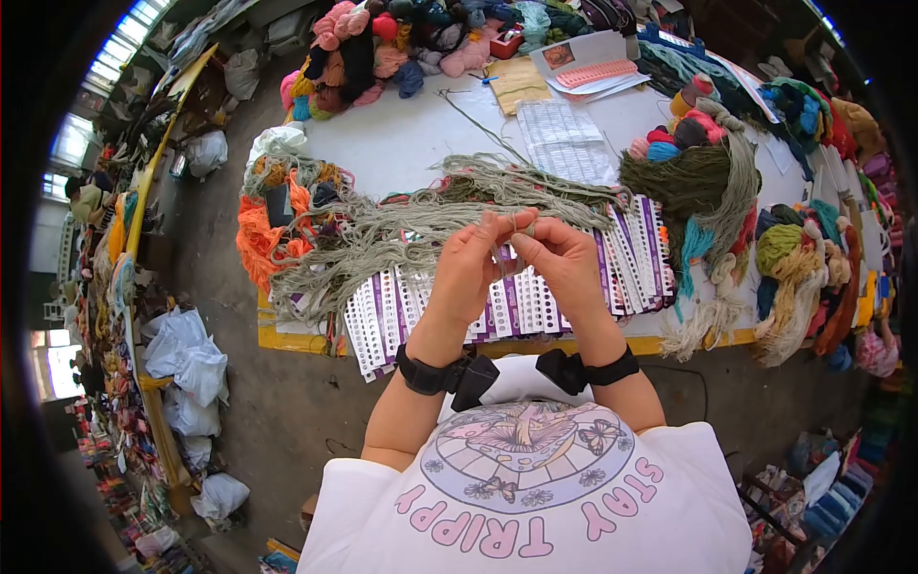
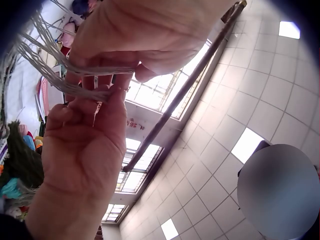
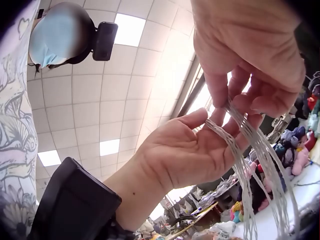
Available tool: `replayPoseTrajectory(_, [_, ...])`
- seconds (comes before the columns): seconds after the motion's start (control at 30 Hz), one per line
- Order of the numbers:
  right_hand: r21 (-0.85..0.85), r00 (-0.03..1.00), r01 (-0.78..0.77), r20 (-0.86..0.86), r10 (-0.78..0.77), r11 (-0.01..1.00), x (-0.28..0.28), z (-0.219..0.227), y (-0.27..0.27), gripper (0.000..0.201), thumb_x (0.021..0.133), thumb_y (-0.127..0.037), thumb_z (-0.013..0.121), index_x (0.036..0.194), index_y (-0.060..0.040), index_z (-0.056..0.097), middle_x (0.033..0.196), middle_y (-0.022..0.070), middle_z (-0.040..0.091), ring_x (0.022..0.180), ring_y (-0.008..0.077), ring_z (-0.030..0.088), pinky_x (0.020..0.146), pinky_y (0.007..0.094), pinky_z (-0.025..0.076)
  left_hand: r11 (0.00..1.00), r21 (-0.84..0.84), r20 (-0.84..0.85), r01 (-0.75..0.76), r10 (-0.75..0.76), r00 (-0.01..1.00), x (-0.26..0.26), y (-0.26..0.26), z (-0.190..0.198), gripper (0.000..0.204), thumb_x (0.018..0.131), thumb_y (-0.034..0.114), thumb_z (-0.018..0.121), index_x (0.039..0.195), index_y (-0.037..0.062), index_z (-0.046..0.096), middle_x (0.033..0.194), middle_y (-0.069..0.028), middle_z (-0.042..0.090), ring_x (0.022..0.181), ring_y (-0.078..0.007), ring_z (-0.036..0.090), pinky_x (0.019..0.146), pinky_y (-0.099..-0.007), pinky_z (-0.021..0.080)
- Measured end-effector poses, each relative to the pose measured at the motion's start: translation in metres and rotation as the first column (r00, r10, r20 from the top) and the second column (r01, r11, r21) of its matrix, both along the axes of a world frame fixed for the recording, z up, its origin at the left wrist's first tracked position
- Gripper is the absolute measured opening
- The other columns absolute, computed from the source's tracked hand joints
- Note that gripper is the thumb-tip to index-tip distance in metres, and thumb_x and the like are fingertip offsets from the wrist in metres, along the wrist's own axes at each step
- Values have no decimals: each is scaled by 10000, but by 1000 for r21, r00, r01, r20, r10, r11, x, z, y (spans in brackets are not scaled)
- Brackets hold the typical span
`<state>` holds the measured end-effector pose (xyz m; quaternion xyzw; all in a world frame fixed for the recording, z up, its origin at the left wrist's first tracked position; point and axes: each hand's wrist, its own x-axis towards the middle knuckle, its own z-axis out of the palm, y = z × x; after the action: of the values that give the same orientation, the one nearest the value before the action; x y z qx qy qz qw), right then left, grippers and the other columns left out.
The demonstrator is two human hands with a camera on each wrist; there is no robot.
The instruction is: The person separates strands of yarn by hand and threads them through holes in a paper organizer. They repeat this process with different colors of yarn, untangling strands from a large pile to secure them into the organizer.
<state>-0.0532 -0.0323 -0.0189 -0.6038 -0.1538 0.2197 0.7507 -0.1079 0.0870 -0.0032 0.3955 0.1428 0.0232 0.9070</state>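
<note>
Grey-green yarn strands (image 2: pixel 45 65) (image 3: pixel 265 150) run between the two hands, held up over the front of the table. My left hand (image 1: pixel 467 263) (image 2: pixel 140 30) (image 3: pixel 185 152) pinches a bundle of them at the fingertips. Close beside it, my right hand (image 1: pixel 566 260) (image 2: pixel 82 155) (image 3: pixel 250 55) pinches the strands with thumb and finger, the fingertips nearly meeting. Under the hands lies a long heap of grey-green yarn (image 1: pixel 382 234), spread over white and purple cards with punched holes (image 1: pixel 382 311). The exact crossing of the strands is hidden by the fingers.
Orange yarn (image 1: pixel 256 251) lies at the table's left. Coloured skeins (image 1: pixel 354 48) fill the back; dark green yarn (image 1: pixel 669 177) hangs at the right. Printed sheets (image 1: pixel 564 142) and a brown paper (image 1: pixel 517 84) rest behind the heap. White bags (image 1: pixel 186 354) stand left.
</note>
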Motion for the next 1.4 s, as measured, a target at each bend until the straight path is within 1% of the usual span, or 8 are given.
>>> replayPoseTrajectory(0.23, [-14,996,13,86,-12,1000,0,-5,-4,114,754,-71,629,839,5,630,824,17,586,701,71,528,599,200,451,996,75,28,-46,44,999,5,-4,-21,338,887,281,440,973,-19,570,1069,-134,549,891,-159,548,735,-309,480])
replayPoseTrajectory(0.43, [102,997,-23,-72,30,995,4,3,-11,114,771,-54,604,868,1,627,900,33,603,768,87,554,655,213,465,995,-99,-21,-27,25,999,8,-5,-10,369,878,342,448,954,4,575,1012,-95,575,861,-139,545,709,-305,472])
replayPoseTrajectory(0.53, [99,998,-25,-59,31,995,5,-1,-13,121,769,-58,606,874,-1,625,924,35,606,774,86,558,651,211,465,996,-81,-2,-27,27,1000,9,-7,-13,439,876,402,422,954,-2,574,1008,-102,576,885,-154,539,706,-317,473])
replayPoseTrajectory(0.83, [-175,971,92,234,-50,980,7,-12,-14,109,731,-70,638,830,-25,632,765,31,588,644,82,527,506,200,404,950,299,-52,-87,107,993,7,-15,-19,176,793,122,604,926,5,593,901,-74,611,768,-115,583,665,-249,486])
replayPoseTrajectory(0.93, [-244,933,146,357,-52,959,3,-3,-12,106,720,-74,648,809,-19,629,744,44,583,623,101,525,488,212,392,934,319,9,-162,168,986,8,-19,-21,181,786,108,609,900,-29,584,799,-59,612,696,-78,557,653,-214,465])
replayPoseTrajectory(1.03, [-227,927,156,369,-64,961,3,-5,-10,104,716,-74,651,799,-14,631,744,53,585,622,114,529,488,218,392,936,318,10,-149,154,988,8,-18,-25,148,811,114,572,910,5,584,887,-73,609,759,-109,579,669,-248,486])
replayPoseTrajectory(1.33, [-239,931,161,359,-67,958,5,-6,-11,97,722,-57,636,804,-7,628,738,60,590,610,131,539,517,240,424,994,9,-99,-109,109,989,12,-12,-35,120,814,128,569,881,29,569,879,-48,600,774,-99,562,701,-263,475])
replayPoseTrajectory(1.4, [-294,919,175,392,-49,940,7,-6,-13,102,723,-58,636,812,-7,628,746,59,594,620,125,543,528,237,430,989,129,-88,-75,87,992,14,-14,-29,128,807,121,580,875,12,568,854,-48,594,756,-91,558,702,-250,473])
